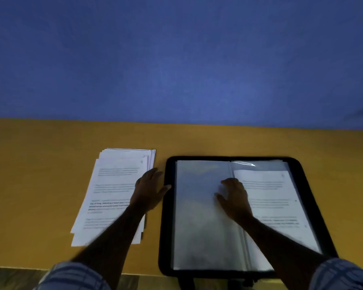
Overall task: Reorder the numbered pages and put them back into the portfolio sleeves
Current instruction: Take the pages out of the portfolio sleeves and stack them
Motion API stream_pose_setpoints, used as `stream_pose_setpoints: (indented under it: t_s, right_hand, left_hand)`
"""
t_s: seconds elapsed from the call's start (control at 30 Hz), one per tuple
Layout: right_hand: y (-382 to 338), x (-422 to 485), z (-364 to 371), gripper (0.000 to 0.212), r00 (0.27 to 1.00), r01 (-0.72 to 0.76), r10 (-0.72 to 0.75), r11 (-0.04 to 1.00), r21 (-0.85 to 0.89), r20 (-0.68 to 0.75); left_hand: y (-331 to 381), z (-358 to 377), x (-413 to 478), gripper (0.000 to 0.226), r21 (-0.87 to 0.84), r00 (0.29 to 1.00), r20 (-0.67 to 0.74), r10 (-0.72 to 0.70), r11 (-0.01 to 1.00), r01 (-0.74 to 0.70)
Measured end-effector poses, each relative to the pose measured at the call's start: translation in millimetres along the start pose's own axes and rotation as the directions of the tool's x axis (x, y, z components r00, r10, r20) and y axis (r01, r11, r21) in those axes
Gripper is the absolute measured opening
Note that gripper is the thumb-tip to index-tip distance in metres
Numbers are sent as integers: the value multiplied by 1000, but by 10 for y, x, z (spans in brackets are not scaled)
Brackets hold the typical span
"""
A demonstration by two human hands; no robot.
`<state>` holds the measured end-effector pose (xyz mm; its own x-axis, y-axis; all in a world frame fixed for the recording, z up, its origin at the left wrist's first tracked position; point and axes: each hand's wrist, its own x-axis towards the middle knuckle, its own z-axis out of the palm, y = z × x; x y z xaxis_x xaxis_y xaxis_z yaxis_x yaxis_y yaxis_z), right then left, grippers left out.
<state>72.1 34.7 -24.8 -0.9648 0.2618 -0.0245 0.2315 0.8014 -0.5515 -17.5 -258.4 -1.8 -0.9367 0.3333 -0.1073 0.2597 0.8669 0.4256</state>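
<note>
The right fingers (pixel 232 183) are seen loosely bent, tips down on the clear plastic just left of the spine, with the thumb spread wide toward the left; nothing is pinched between them as far as the blur allows. The right hand (pixel 236 199) is thus laid on the open portfolio (pixel 168 216), whose black border is set flat on the right part of the table (pixel 50 164). Under that hand, the left sleeve (pixel 197 227) is shown grey and plain, while a printed page (pixel 277 195) is held in the right sleeve, its text too blurred to be read. The left fingers (pixel 152 174) are held straight and fanned wide, and nothing is gripped by them. The left hand (pixel 148 191) is placed palm down at the right edge of the stack (pixel 113 185), partly over the strip of table between stack and portfolio; whether it presses or only hovers cannot be told. The stack of loose printed pages is spread slightly askew just left of the portfolio, not touching it. Both forearms are stretched in from the near edge, and checked cuffs (pixel 71 275) are seen at the bottom corners. A blue wall (pixel 176 59) is seen behind the yellow table.
</note>
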Motion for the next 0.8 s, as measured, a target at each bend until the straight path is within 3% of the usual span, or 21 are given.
stream_pose_setpoints:
  t_s: [0.1,0.27,0.33,0.43,0.5,0.67,0.8]
  right_hand:
    - [378,-256,-248,46,968,-234,227,971,-51,-107]
    - [847,-705,-469,79,835,-526,488,844,-108,-255]
    - [953,-855,-528,94,788,-609,569,778,-154,-235]
    - [1014,-981,-555,98,742,-669,650,709,-221,-161]
    - [998,-961,-579,88,753,-658,643,725,-205,-143]
    - [894,-862,-678,30,831,-548,524,828,-116,-184]
    - [697,-844,-767,8,844,-500,507,862,85,-176]
  left_hand:
    - [299,116,55,72,1,991,51,123,992,-123]
    - [805,341,170,75,-38,953,91,290,957,-288]
    - [989,427,205,76,-31,935,136,327,945,-326]
    - [1180,528,203,80,-41,918,178,354,935,-353]
    - [1284,571,193,81,-48,911,188,366,930,-364]
    - [1521,643,204,69,-111,912,125,390,919,-378]
    - [1737,663,178,44,-310,948,118,294,918,-247]
